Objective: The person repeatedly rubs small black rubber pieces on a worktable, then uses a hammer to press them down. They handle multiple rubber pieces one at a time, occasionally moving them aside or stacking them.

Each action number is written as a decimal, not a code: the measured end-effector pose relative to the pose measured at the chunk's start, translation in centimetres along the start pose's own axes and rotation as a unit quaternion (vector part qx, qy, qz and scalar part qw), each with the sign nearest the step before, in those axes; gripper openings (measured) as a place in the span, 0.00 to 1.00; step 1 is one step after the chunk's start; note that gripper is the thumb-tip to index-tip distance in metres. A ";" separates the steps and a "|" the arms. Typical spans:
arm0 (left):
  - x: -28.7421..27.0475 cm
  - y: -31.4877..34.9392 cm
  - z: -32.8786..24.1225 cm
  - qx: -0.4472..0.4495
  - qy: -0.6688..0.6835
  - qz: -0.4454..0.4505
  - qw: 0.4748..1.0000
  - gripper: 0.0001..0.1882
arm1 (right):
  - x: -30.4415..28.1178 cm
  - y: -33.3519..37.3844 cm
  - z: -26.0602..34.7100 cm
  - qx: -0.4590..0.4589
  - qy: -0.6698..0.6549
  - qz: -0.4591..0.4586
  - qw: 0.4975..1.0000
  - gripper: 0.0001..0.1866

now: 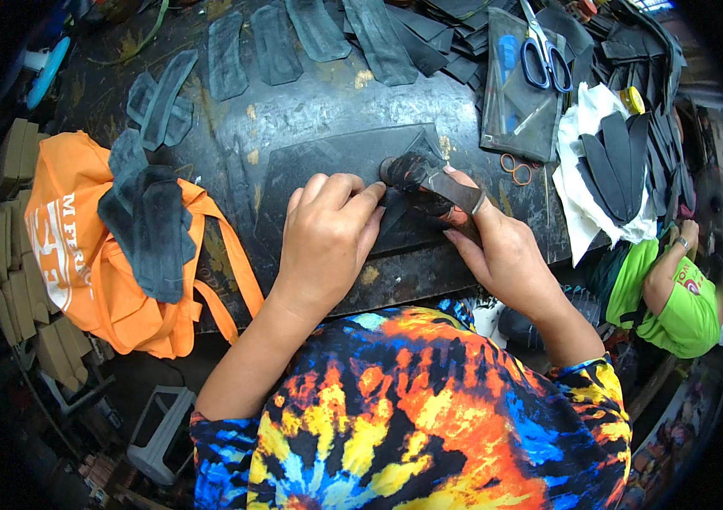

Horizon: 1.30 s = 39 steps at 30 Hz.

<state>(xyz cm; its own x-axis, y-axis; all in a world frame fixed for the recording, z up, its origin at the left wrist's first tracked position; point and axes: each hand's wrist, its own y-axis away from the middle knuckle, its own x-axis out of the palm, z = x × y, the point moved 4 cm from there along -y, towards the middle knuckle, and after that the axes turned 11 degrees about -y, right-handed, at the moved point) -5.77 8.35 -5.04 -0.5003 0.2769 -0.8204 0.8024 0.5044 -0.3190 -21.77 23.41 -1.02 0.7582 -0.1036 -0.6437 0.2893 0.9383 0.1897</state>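
In my right hand [504, 248] is a hammer [457, 189], gripped close to its head, with the round dark face turned left toward my other hand. My left hand [326, 231] is closed, its thumb and fingertips pinching a small black leather piece [397, 214] just beside the hammer face. Beneath both hands lies a flat dark sheet [336, 153] on the worn black table [293, 110]. My fingers partly cover the leather piece, so its full shape is hidden.
Several dark leather strips [275, 47] lie along the far side. An orange bag [81, 246] with leather pieces [151, 229] sits left. Right are scissors [540, 55], a mesh pouch [506, 119], white cloth [574, 170] and small orange-handled snips [516, 170]. A person in green [676, 297] sits nearby.
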 end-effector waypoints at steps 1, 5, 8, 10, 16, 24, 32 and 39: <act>0.0 0.0 0.0 0.000 -0.004 -0.001 1.000 0.12 | 0.0 0.0 0.2 -0.027 0.004 -0.024 0.999 0.42; 0.0 0.0 0.1 -0.004 0.004 -0.008 1.000 0.12 | 0.5 0.1 0.1 -0.054 -0.012 -0.050 0.997 0.42; -0.4 0.2 0.5 -0.020 0.024 -0.009 0.999 0.13 | 0.9 -0.1 -0.2 -0.029 0.021 -0.031 0.999 0.42; -0.8 0.6 0.9 -0.052 0.060 -0.008 0.997 0.13 | 0.8 -0.2 -0.2 -0.022 0.025 -0.023 0.999 0.42; -1.0 1.2 0.4 -0.012 -0.005 -0.003 1.000 0.13 | 0.1 -0.3 0.4 -0.048 -0.003 -0.045 0.998 0.42; -0.8 1.4 0.3 0.002 -0.025 -0.003 1.000 0.13 | 0.7 -0.1 0.6 -0.062 -0.013 -0.034 0.997 0.44; -1.6 2.2 1.6 -0.049 0.068 -0.026 0.996 0.11 | 1.2 -0.3 0.4 -0.046 0.035 -0.004 0.998 0.42; -1.3 2.7 1.3 -0.028 0.017 -0.026 0.999 0.11 | 1.3 0.0 0.9 -0.090 -0.036 -0.036 0.995 0.43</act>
<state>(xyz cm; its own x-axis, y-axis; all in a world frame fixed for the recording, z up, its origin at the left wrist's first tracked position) -2.55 8.30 -5.38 -0.5525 0.2770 -0.7861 0.7564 0.5629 -0.3332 -20.27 23.00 -1.15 0.7811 -0.1895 -0.5950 0.2393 0.9709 0.0049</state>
